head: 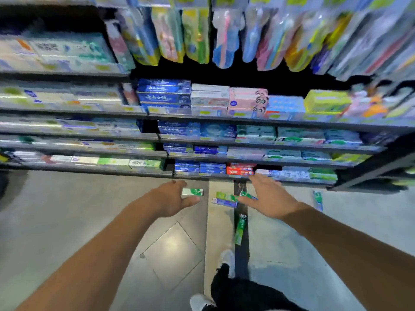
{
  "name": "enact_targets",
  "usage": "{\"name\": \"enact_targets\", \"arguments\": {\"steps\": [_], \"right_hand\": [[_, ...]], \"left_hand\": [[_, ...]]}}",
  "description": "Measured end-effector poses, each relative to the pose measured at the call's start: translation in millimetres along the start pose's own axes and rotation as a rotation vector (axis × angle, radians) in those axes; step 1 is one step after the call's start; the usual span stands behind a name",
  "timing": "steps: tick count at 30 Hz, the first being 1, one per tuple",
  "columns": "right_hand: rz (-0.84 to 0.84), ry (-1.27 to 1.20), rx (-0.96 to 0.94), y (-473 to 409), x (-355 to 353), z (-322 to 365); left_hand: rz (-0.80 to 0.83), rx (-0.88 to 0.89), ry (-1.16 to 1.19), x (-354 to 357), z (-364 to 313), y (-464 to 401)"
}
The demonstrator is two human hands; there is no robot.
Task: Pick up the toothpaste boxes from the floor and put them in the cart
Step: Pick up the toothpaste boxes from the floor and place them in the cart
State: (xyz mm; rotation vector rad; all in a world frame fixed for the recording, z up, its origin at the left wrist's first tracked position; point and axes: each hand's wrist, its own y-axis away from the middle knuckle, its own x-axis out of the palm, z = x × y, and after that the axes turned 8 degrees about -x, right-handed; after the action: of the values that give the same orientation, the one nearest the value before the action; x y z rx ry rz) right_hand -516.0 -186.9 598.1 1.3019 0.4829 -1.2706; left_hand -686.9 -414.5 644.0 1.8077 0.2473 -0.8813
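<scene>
Both arms extended forward and down toward the floor [67, 209] at the foot of the shelves [247, 176]. Left hand [173, 198]: fingers spread and relaxed, holding nothing; a green-and-white toothpaste box [192, 192] sits in the span between thumb and fingers, contact cannot be told through blur. Right hand [269, 196]: fingers apart, reaching toward a small pile of boxes [225, 199] just beside its fingertips. Two more on the floor: a green box [240, 228] lying lengthwise nearer the shoes, a blue-green box [318, 200] well apart to the right. Cart not in view. Judgement: reach stage, nothing lifted yet; hands spread wide probably to take a box each
</scene>
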Motion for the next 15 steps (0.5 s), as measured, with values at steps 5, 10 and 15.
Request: {"name": "enact_targets", "arguments": {"steps": [5,10,15], "right_hand": [[0.030,-0.065,0.142,-9.4,0.2,-37.2],[0.016,-0.164,0.236,-15.5,4.7,-61.2],[-0.028,-0.246,0.324,-36.4,25.6,-82.2]], "left_hand": [[0.062,0.072,-0.127,-14.6,-46.9,-35.1],[0.111,0.083,-0.202,-28.6,-66.2,-75.7],[0.181,0.109,-0.313,-26.8,-76.1,-131.2]]}}
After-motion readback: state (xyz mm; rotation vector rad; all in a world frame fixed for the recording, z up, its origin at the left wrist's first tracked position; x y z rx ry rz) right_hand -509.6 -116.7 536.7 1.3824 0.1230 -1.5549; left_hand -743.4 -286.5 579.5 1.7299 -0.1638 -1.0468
